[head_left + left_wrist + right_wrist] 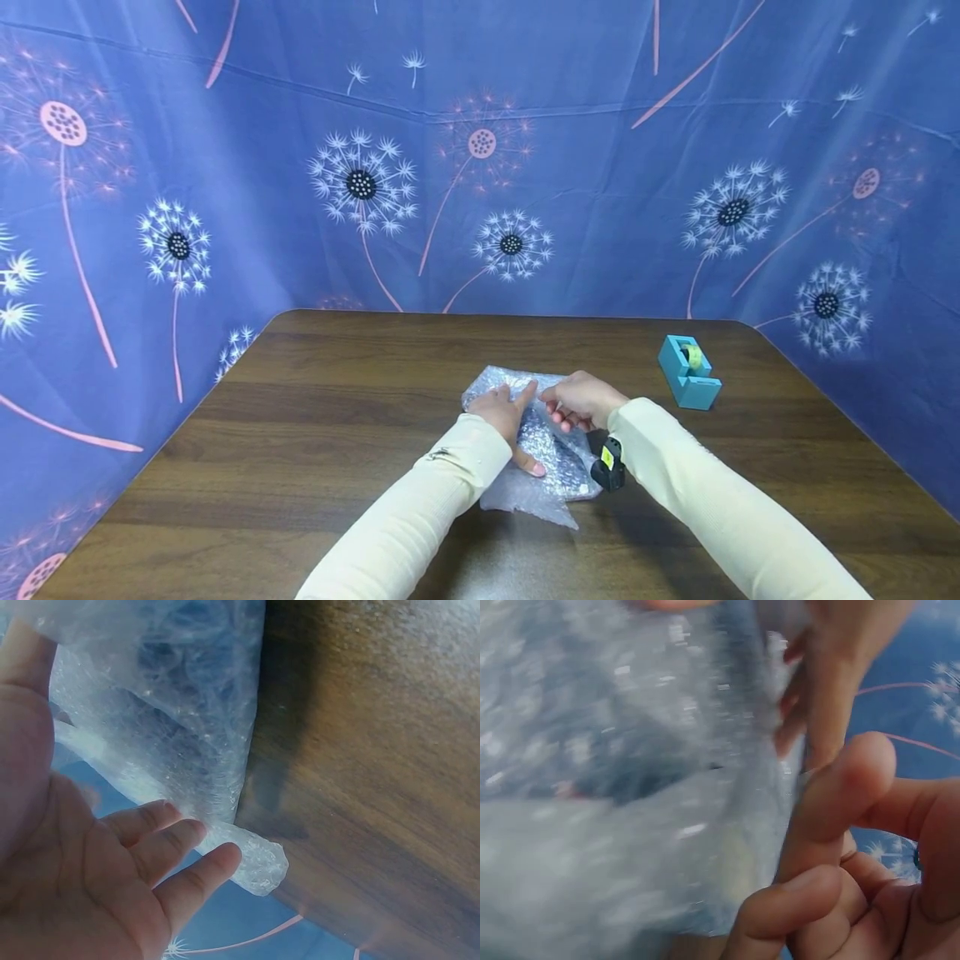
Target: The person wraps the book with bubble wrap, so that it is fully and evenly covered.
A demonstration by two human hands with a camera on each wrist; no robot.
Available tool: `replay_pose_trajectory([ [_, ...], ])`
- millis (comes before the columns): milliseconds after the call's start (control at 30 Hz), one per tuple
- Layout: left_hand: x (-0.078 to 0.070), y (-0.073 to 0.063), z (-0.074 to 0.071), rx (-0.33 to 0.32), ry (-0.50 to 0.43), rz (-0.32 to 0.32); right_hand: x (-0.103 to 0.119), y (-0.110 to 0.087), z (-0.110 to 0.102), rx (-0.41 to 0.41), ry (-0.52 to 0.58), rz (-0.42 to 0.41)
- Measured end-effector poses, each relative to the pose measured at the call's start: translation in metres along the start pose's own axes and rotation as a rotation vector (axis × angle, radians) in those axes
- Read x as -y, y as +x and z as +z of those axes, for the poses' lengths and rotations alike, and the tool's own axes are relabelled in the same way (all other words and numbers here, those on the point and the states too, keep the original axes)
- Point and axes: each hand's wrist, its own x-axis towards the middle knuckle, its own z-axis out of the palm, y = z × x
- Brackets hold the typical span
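Observation:
A sheet of bubble wrap (558, 467) lies folded on the table in the head view, a loose flap sticking out toward the near edge. My left hand (506, 417) rests on its left part with fingers and thumb spread. In the left wrist view those fingers (199, 877) look extended beside the wrap (202, 697). At the wrap's far right side my right hand (581, 398) has its fingers curled and pinches the edge. Its fingers (810, 900) appear close up in the right wrist view, against the blurred wrap (592, 870). What lies inside the wrap is hard to see.
A turquoise tape dispenser (688, 385) with a yellowish roll stands on the right of the brown wooden table (337, 392). Behind the table hangs a blue cloth (600, 167) with dandelion prints. A black device (609, 463) is strapped at the right wrist.

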Motion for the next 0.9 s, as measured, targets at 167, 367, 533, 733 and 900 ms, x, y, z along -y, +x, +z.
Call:
replay_pose_trajectory([
  [167, -0.001, 0.0, 0.001, -0.016, -0.011, -0.024, 0.01, 0.005, -0.005, -0.034, 0.064, -0.039],
  [367, 0.0, 0.004, 0.003, 0.011, -0.065, -0.048, 0.024, 0.009, -0.004, -0.052, 0.128, -0.055],
  [533, 0.0, 0.004, 0.004, -0.009, -0.086, -0.035, 0.016, 0.012, 0.0, -0.036, 0.124, -0.04],
  [733, 0.0, 0.001, 0.003, -0.027, -0.098, -0.019, 0.0, 0.01, 0.0, 0.031, 0.044, 0.03],
  [900, 0.001, 0.006, 0.005, -0.019, -0.066, -0.017, -0.005, 0.008, 0.0, 0.06, 0.021, 0.052],
])
